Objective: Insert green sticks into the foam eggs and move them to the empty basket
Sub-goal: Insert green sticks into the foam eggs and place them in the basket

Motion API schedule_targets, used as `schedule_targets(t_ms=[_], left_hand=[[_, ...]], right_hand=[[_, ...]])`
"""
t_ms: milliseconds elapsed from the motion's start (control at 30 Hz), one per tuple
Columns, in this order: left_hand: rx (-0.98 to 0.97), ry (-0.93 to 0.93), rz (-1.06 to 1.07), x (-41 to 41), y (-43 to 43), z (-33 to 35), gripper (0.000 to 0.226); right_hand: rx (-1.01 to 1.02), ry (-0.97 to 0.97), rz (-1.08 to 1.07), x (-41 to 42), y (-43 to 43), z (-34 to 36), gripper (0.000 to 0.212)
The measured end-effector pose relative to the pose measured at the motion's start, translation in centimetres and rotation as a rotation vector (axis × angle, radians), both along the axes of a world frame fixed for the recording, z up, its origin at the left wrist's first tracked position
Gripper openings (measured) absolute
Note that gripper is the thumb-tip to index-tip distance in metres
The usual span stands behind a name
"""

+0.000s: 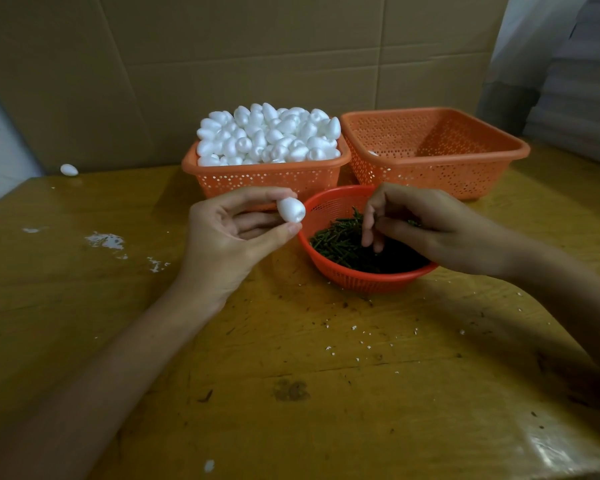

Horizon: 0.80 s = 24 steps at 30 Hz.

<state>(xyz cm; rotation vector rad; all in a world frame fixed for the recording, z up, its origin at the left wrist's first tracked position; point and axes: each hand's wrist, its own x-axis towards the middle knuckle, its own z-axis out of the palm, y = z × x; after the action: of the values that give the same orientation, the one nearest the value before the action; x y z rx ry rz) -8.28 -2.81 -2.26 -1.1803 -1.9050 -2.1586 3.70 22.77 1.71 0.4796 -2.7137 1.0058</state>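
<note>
My left hand (pixel 229 237) pinches a white foam egg (pixel 291 209) between thumb and fingertips, just left of a round red basket (pixel 361 277) filled with green sticks (pixel 336 240). My right hand (pixel 430 226) hangs over that basket with its fingers curled down into the sticks. A bit of green stick (pixel 413 223) shows at the thumb, pinched there. Behind stands an orange basket (pixel 267 176) heaped with foam eggs (pixel 271 135). To its right is a second orange basket (pixel 465 168), nearly bare, with something white (pixel 373 153) at its left wall.
The baskets stand on a worn yellow-brown table (pixel 291 375) strewn with white foam crumbs and dark specks. A stray foam egg (pixel 69 169) lies at the table's far left edge. A cardboard sheet (pixel 222 64) forms the backdrop.
</note>
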Motion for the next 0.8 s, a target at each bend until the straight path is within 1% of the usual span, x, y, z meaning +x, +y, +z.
schedule_targets(t_ms=[167,267,367,433,533,700,800], left_hand=[[-0.007,-0.009,-0.005,0.1,0.0,-0.1,0.039],[-0.027,0.014,-0.017,0.0,0.0,-0.1,0.037],[-0.027,0.040,-0.020,0.2,0.2,0.0,0.034],[-0.036,0.053,-0.016,0.3,0.2,0.1,0.033],[-0.065,0.073,-0.007,0.5,0.3,0.0,0.031],[-0.133,0.098,0.010,0.9,0.4,-0.1,0.029],[-0.158,0.097,0.008,1.1,0.5,-0.1,0.029]], right_hand=[[-0.009,0.013,0.027,-0.2,0.1,0.1,0.008],[-0.005,0.003,0.001,-0.1,0.0,0.2,0.018],[0.055,0.072,-0.033,-0.1,-0.2,0.3,0.023],[0.053,0.129,-0.061,0.0,-0.3,0.4,0.027],[-0.018,0.160,-0.101,0.0,-0.4,0.3,0.031],[-0.192,0.093,-0.061,-0.2,-0.3,0.2,0.025],[-0.204,0.064,-0.031,-0.1,-0.9,-0.1,0.021]])
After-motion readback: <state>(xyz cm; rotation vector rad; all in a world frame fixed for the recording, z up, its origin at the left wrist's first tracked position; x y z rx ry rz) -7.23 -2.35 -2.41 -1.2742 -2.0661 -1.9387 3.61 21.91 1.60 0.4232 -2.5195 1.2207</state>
